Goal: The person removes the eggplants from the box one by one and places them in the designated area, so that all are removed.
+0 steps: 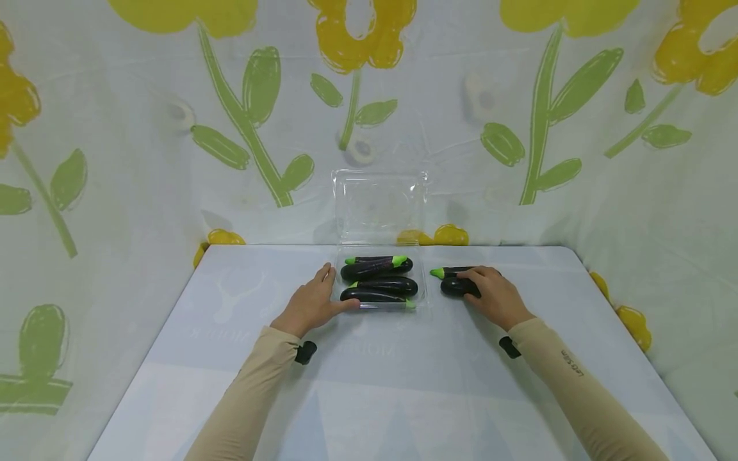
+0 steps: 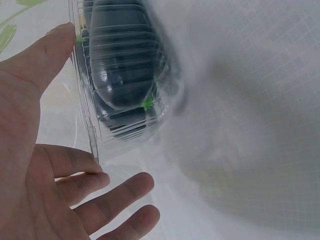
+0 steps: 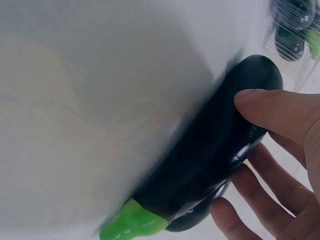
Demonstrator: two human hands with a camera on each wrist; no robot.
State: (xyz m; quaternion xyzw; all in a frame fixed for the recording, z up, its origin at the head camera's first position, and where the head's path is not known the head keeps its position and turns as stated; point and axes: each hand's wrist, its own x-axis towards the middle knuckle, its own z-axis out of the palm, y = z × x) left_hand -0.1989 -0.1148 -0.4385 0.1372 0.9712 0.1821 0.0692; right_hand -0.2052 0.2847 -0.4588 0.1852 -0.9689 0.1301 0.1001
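Observation:
A clear plastic clamshell box [image 1: 423, 282] stands at the table's back edge with its lid [image 1: 379, 206] raised. Several dark toy eggplants [image 1: 385, 285] with green caps lie in it. My left hand [image 1: 310, 306] touches the box's left front corner, thumb along the front rim and fingers spread at the left side. To the right of the box my right hand [image 1: 494, 298] holds an eggplant [image 3: 200, 150], thumb on one side and fingertips on the other. Just behind it lies another eggplant [image 1: 458, 272], partly hidden by that hand.
The white table [image 1: 392, 397] carries a faint pale-blue print. Behind and beside it hangs a flowered cloth [image 1: 438, 128], close behind the box lid. Dark wrist cameras [image 1: 305, 352] sit under both cuffs.

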